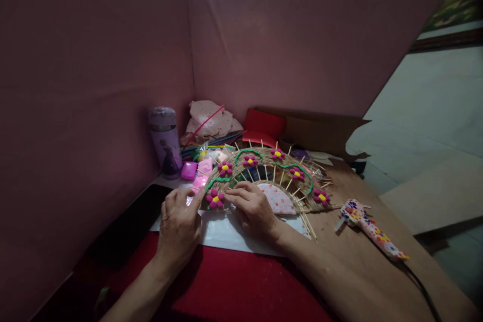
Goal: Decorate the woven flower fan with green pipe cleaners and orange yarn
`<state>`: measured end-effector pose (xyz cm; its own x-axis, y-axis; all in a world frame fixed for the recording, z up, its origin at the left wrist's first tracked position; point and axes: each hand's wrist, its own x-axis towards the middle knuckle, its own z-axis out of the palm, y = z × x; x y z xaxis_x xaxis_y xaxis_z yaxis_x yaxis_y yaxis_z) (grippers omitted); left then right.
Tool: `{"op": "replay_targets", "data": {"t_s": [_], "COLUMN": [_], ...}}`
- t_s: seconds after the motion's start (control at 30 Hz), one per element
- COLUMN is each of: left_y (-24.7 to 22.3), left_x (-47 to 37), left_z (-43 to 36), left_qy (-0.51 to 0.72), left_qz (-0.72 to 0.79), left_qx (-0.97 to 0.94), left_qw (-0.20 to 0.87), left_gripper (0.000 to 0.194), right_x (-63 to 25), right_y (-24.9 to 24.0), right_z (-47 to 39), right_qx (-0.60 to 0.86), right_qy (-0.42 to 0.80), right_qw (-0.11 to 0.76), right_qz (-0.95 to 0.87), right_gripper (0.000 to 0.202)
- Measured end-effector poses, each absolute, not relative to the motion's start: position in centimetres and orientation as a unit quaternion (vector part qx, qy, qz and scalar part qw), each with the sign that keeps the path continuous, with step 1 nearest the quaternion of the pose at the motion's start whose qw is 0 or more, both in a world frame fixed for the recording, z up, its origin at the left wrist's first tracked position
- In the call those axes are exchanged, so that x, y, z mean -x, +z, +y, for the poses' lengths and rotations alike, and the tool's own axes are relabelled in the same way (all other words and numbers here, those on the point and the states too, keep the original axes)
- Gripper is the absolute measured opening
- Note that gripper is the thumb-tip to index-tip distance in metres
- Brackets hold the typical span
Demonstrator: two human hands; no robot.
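A half-round fan (264, 153) of thin wooden sticks and brown twine stands tilted on a white sheet (226, 234). Magenta flowers with yellow centres and green curly stems decorate its band; a white, red-dotted half-circle (277, 198) fills its inner part. My left hand (179, 219) is closed at the fan's lower left end, its fingertips beside the lowest flower (215, 199). From the other side of that flower, my right hand (254, 209) reaches in with bent fingers held together, touching the fan's lower left part. The undersides of the fingertips are hidden.
A flower-patterned glue gun (372, 229) with a black cord lies on the brown board at right. A purple tumbler (165, 142), pink packets (202, 173), a red sheet (264, 126) and a crumpled dotted cloth (211, 118) sit behind. Pink panels enclose the left and back.
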<state>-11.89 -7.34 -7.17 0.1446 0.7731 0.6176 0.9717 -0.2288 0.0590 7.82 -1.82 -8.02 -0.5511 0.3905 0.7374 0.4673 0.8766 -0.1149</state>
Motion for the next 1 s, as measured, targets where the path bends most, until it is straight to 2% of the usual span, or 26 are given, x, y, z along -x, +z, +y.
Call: {"op": "replay_targets", "data": {"t_s": [0.47,1.0], "left_y": [-7.55,-8.01], "left_x": [11.99,12.23], "left_z": [-7.49,-7.43], "left_qy": [-0.307,-0.310], "left_qz": [-0.540,-0.520], "left_qx": [0.768,0.783], "left_qw": [0.155,0.143], "left_gripper": [0.034,0.034], "right_x": [-7.85,-7.80], "right_y": [-8.45,-8.57], "right_z": [-1.65,-1.68], "right_qx": [0.245,0.245], "right_qy": [-0.036,-0.034], "right_qw": [0.394,0.387], "right_qz": [-0.885,-0.888], "right_gripper": [0.033,0.031]}}
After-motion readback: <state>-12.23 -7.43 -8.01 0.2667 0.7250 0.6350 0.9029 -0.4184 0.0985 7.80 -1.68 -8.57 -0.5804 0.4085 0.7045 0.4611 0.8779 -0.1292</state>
